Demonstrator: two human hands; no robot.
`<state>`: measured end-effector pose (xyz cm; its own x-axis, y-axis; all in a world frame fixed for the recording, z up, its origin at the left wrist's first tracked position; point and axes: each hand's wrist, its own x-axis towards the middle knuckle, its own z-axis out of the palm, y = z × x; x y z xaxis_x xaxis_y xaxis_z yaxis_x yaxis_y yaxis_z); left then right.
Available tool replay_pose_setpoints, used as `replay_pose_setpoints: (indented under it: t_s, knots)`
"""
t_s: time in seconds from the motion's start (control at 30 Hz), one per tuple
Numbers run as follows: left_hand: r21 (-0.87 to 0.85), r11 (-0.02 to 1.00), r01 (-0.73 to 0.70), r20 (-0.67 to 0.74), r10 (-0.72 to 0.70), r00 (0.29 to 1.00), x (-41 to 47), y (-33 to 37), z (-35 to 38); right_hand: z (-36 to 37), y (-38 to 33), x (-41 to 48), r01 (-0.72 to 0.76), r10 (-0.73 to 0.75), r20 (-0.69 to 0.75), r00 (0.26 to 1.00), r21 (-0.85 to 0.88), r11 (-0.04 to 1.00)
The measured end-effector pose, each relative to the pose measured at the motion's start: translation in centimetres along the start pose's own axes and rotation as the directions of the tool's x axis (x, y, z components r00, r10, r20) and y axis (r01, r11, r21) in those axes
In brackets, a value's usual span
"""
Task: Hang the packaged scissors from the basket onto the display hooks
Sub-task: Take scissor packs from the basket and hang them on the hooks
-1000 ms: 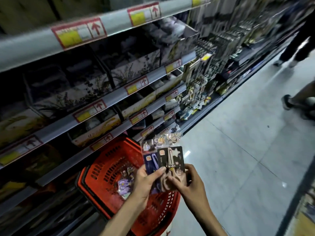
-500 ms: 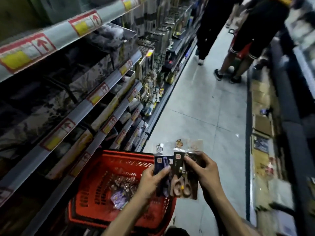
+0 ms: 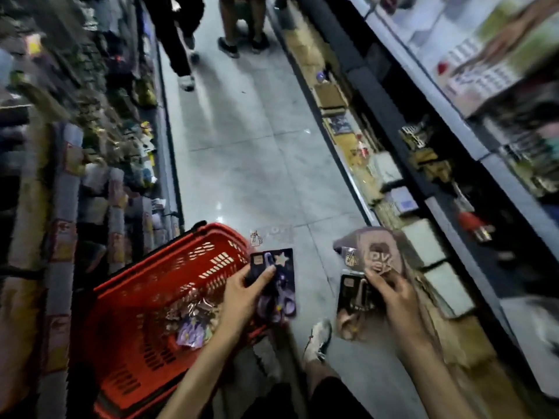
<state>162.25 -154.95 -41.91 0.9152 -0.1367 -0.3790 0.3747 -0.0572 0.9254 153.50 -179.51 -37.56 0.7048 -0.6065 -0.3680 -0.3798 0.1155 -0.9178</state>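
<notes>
My left hand (image 3: 246,294) grips a dark card pack of purple scissors (image 3: 279,285) just past the right rim of the red basket (image 3: 157,285). My right hand (image 3: 393,293) holds other scissors packs (image 3: 358,293), a dark one in front and pinkish ones behind it, out over the aisle floor toward the right-hand shelves. Several more shiny packs (image 3: 190,320) lie in the bottom of the basket. No display hooks show clearly in this blurred view.
Shelving (image 3: 69,189) lines the left side, and low shelves with boxed goods (image 3: 423,243) run along the right. Two people (image 3: 178,34) walk in the aisle ahead. My shoe (image 3: 317,340) stands on the grey tile floor between the hands.
The view has swung right, down the aisle. My hands have parted: the left keeps the purple scissors pack by the basket, the right has carried the other packs off to the right.
</notes>
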Motion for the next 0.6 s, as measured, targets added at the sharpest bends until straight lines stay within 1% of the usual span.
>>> replay_pose_setpoints:
  t_s: [0.13,0.2,0.3,0.4,0.47,0.53,0.6]
  knots:
    - [0.102,0.994,-0.031,0.159,0.014,0.987,-1.5,-0.3,4.4,-5.8,2.3,-4.1,-0.033,0.044,-0.192,0.980,0.061,0.998]
    - [0.128,0.992,-0.023,0.272,-0.013,0.962,-3.0,-0.4,7.1,-8.7,2.8,-6.7,-0.025,0.050,-0.259,0.965,0.101,0.995]
    - [0.181,0.982,-0.044,0.407,-0.034,0.913,-6.0,-0.9,11.0,-12.7,4.0,-10.2,-0.023,0.054,-0.325,0.944,0.097,0.995]
    - [0.225,0.970,-0.088,0.554,-0.053,0.831,-10.4,-1.2,15.4,-17.2,6.3,-14.2,-0.022,0.067,-0.434,0.898,0.109,0.994]
    - [0.228,0.970,-0.085,0.634,-0.082,0.769,-13.3,-1.5,17.7,-19.9,7.9,-16.9,-0.018,0.070,-0.474,0.878,0.113,0.993]
    - [0.230,0.969,-0.091,0.693,-0.097,0.714,-17.1,-2.3,20.1,-23.0,9.5,-20.4,0.006,0.061,-0.524,0.849,0.126,0.992]
    - [0.218,0.971,-0.095,0.729,-0.097,0.677,-21.6,-3.7,22.2,-26.5,11.7,-24.4,0.021,0.047,-0.568,0.822,0.112,0.993]
